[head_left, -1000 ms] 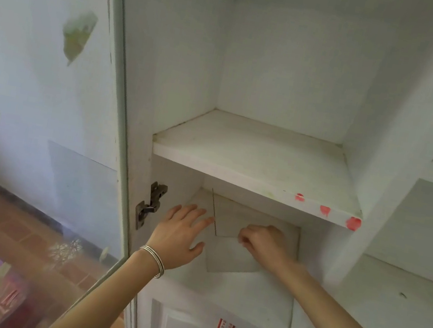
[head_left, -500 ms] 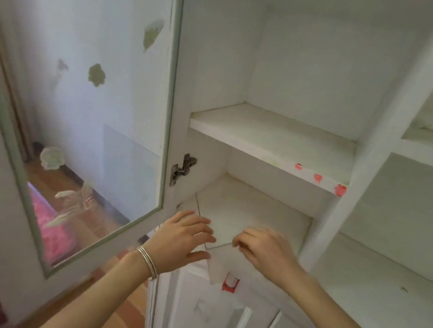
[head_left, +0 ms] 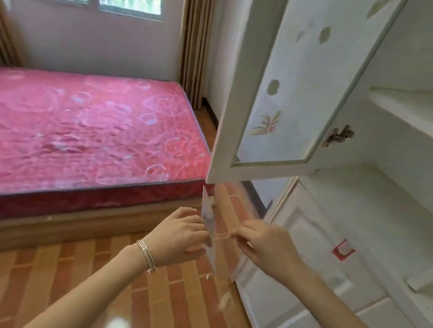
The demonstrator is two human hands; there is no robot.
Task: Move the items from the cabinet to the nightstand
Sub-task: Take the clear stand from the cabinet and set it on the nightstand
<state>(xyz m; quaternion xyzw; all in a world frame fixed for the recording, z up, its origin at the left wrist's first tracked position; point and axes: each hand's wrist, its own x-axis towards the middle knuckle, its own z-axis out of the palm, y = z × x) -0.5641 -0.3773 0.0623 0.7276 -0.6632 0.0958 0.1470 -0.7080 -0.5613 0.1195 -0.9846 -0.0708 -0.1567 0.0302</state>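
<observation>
Between my left hand (head_left: 182,237) and right hand (head_left: 267,248), just in front of the cabinet (head_left: 373,220) and above the wooden floor (head_left: 168,314), a thin pale sheet (head_left: 208,214) stands nearly upright. My left fingers (head_left: 197,232) curl against its left face, and my right fingers (head_left: 240,233) pinch its other side. Its top corner sits just under the open cabinet door (head_left: 231,108).

**Finishes in view**

Matt white paint across the cabinet (head_left: 373,220). Dull metal at the hinge (head_left: 339,135), bright polished metal in the bracelet (head_left: 146,255). Quilted red cloth over the mattress (head_left: 72,124). Glossy, glare-catching wood planks on the floor (head_left: 44,278). Smooth, see-through finish on the clear sheet (head_left: 208,214).
</observation>
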